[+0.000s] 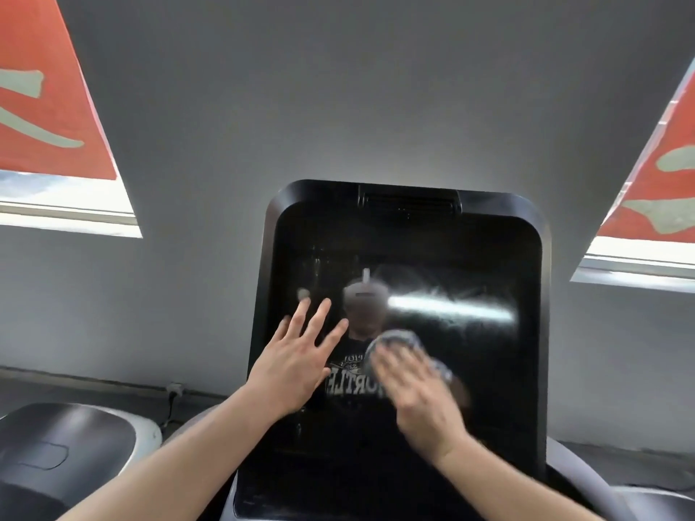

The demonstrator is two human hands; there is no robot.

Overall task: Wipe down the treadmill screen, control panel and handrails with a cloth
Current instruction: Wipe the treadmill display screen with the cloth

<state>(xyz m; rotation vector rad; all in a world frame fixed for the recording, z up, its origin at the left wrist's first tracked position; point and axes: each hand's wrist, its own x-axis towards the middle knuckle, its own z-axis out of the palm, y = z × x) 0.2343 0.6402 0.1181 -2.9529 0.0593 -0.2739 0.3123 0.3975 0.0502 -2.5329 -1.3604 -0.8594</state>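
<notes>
Pressing a cloth (410, 345) flat under its palm, right hand (421, 392) could leave streaks on the screen (470, 370) beside the flat, empty left hand (297, 362)

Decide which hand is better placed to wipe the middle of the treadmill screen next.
Right. The right hand already presses the cloth against the treadmill screen; the left hand lies flat, bare and spread.

The left hand (297, 361) lies flat, fingers spread, on the dark treadmill screen (451, 265). Beside it the right hand (421, 396), blurred, presses what looks like a grey cloth (402, 340) against the glass.
</notes>
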